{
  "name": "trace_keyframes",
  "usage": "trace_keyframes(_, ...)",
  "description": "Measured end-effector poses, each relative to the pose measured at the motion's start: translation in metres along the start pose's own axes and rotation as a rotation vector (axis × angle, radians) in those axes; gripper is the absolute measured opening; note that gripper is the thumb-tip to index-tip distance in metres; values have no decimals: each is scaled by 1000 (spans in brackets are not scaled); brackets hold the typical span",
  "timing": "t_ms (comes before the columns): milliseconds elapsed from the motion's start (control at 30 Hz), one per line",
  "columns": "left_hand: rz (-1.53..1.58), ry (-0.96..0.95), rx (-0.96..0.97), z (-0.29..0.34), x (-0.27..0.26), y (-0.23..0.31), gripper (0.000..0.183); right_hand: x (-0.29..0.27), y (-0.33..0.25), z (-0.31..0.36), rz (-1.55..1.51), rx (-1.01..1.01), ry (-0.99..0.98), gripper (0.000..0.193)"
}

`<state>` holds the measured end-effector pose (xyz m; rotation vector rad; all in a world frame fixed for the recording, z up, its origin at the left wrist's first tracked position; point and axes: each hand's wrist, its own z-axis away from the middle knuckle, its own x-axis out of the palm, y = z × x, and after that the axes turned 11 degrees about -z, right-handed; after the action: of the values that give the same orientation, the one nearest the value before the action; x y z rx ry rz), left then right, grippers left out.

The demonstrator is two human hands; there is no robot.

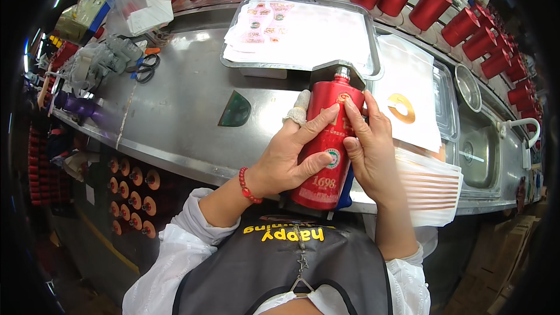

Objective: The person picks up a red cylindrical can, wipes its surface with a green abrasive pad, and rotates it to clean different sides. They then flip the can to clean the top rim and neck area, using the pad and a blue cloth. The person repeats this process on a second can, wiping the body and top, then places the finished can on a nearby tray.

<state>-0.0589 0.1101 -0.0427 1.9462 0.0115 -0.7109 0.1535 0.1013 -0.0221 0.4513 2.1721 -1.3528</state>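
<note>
A red bottle (337, 135) with gold lettering, a round green-and-white emblem and a bare silvery neck (342, 72) lies tilted in front of me, base toward my body. My left hand (284, 147) grips its left side, thumb across the front; a pale knitted wrap (296, 115) covers one finger and a red bead bracelet is on the wrist. On the right side, my right hand (373, 149) lays its fingers and thumb over the bottle's front. Part of a blue thing (346, 191) shows beneath the bottle; its kind is hidden.
A metal tray (228, 62) with printed label sheets stands ahead. A dark green piece (235, 109), scissors (147, 67) and tape rolls lie left. To the right are striped sheets (429, 189), white paper with a gold ring (401, 109) and a sink (479, 151). Red bottles (430, 7) line a conveyor behind.
</note>
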Motion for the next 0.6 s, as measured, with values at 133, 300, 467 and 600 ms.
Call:
trace_keyframes(133, -57, -18, -10, 1, -2, 6, 71, -1, -1, 2, 26, -8, -6, 47)
trace_keyframes(300, -110, 21, 31, 1, -1, 5, 71, -3, -2, 3, 27, -8, -14, 48)
trace_keyframes(467, -123, 29, 30, 0, -2, 9, 71, -3, -2, 1, 17, -12, -20, 48)
trace_keyframes(600, -78, 39, 46, 2, 0, 4, 71, -5, -2, 4, -59, 13, 0, 48)
